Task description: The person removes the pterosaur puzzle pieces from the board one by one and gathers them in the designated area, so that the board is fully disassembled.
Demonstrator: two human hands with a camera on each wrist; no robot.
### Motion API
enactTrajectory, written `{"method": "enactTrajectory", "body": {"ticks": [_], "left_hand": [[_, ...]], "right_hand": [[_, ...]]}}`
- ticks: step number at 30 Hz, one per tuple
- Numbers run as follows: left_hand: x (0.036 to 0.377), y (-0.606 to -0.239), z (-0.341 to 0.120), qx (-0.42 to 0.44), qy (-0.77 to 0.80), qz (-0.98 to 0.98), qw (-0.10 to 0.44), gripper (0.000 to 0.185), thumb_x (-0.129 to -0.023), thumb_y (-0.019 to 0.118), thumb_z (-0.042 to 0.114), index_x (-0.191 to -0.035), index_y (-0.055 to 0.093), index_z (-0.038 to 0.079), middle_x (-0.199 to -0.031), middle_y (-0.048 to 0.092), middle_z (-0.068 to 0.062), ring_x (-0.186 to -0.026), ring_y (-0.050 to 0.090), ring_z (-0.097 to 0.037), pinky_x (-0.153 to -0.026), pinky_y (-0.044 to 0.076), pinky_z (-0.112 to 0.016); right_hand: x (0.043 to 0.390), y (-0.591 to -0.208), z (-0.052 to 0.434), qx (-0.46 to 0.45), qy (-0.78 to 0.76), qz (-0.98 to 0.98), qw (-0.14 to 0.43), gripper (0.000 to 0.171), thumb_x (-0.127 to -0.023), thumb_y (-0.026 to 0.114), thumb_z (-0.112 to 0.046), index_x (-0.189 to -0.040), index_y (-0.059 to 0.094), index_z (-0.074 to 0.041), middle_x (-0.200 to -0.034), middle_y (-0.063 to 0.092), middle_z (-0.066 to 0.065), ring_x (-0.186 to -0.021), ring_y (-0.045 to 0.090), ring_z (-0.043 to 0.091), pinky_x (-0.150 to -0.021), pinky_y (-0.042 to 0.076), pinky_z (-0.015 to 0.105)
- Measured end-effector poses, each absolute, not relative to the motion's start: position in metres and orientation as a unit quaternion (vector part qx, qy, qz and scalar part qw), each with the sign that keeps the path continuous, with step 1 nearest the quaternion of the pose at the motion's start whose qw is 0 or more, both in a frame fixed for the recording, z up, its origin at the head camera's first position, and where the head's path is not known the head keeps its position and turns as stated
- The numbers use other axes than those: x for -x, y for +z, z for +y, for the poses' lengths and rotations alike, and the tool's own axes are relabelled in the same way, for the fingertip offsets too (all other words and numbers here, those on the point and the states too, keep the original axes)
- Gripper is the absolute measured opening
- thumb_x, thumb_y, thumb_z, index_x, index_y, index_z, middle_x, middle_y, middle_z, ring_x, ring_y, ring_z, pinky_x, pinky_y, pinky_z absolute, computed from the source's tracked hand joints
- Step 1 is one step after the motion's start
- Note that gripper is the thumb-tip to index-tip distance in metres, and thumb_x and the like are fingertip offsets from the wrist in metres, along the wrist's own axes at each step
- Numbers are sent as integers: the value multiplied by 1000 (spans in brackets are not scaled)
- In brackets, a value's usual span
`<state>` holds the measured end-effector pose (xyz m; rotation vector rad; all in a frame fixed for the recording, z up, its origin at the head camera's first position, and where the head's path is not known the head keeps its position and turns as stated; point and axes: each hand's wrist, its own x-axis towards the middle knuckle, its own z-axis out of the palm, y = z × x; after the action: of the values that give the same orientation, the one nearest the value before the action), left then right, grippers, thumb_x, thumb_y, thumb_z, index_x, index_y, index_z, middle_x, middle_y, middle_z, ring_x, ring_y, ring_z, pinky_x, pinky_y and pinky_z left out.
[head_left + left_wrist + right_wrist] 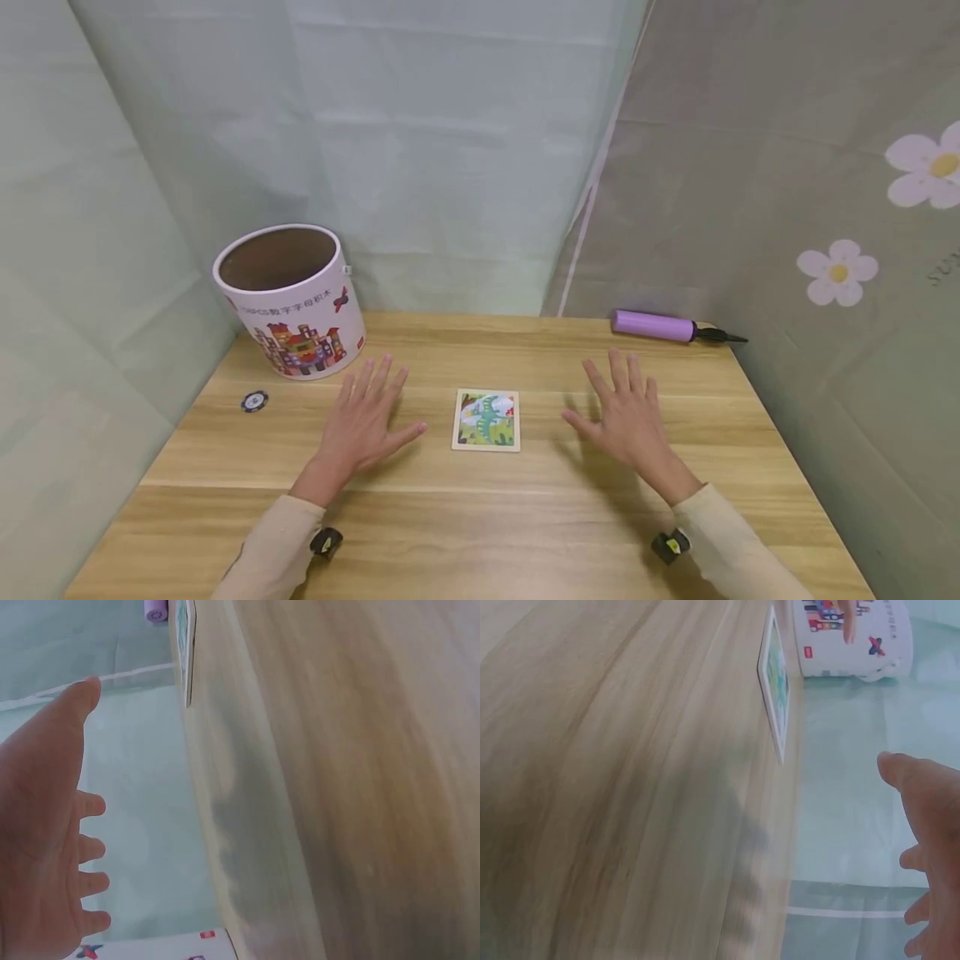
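Puzzle tile (486, 420): small square picture board, pale border, green and blue cartoon print. Lies flat on the wooden worktop (480, 533), near its middle, between the two hands and touched by neither.

Left hand (363, 425): palm down, fingers straight and spread, thumb pointing toward the tile. Grip wide, holding nothing. Sits just left of the tile with a strip of bare wood between thumb tip and tile edge. The left wrist view shows the palm (41, 847) lifted off the wood, a shadow beneath it; tile edge (184, 645) visible farther on.

Right hand (626, 417): palm down, fingers straight and fanned, thumb out toward the tile. Grip wide, holding nothing. Sits right of the tile, a little farther from it than the left hand. The right wrist view shows the thumb and fingertips (930, 825) clear of the wood, with the tile (776, 682) seen edge-on.

Both forearms in cream sleeves (270, 542); a small black device at each wrist.

Other items on worktop:
- White cylindrical tub (288, 300), open top, printed with coloured block buildings; back left corner, upright, beyond the left hand.
- Dark round disc (254, 401) with pale markings, flat, near the left edge in front of the tub.
- Purple cylindrical hand pump (652, 325) with black nozzle, lying on its side at the back right.

Surroundings: pale green sheeting behind and left; grey fabric with white flowers (836, 271) at right.
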<state>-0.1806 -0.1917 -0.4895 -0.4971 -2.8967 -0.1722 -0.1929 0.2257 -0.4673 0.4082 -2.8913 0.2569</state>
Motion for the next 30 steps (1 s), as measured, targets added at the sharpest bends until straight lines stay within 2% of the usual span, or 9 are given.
{"method": "enactTrajectory", "body": {"ticks": [8, 16, 20, 24, 30], "left_hand": [[179, -493, -175, 203, -89, -971, 86, 89, -95, 53, 68, -157, 39, 7, -166, 25, -23, -152, 23, -45, -122, 21, -61], [161, -495, -137, 250, -116, -961, 23, 90, -98, 45, 68, -158, 35, 2, -165, 24, -25, -153, 23, -43, -122, 23, -58], [152, -495, -118, 280, -112, -954, 3, 89, -100, 45, 67, -157, 34, -1, -165, 26, -25, -152, 25, -42, -122, 25, -57], [148, -496, -100, 300, -113, -947, -15, 86, -101, 46, 63, -157, 36, -1, -165, 25, -25, -153, 24, -43, -121, 25, -59], [151, -500, -77, 318, -106, -941, -50, 86, -101, 42, 65, -160, 31, 2, -166, 22, -24, -155, 17, -43, -123, 21, -58]], "right_hand": [[201, -465, 210, -190, 103, -971, 102, 89, -91, 54, -74, -160, 37, -20, -169, 16, 21, -154, 11, 48, -115, 21, 74], [216, -467, 194, -280, 130, -943, 127, 79, -95, 64, -55, -156, 44, -9, -161, 32, 27, -149, 28, 48, -121, 27, 59], [223, -468, 183, -295, 162, -933, 129, 73, -93, 69, -46, -153, 48, -8, -158, 39, 25, -146, 34, 47, -118, 31, 60], [229, -470, 172, -304, 203, -924, 112, 68, -93, 72, -41, -151, 52, -11, -157, 43, 20, -144, 40, 45, -113, 37, 63], [238, -474, 157, -333, 240, -910, 62, 65, -98, 64, -50, -150, 53, -14, -158, 45, 12, -143, 43, 39, -115, 36, 60]]}}
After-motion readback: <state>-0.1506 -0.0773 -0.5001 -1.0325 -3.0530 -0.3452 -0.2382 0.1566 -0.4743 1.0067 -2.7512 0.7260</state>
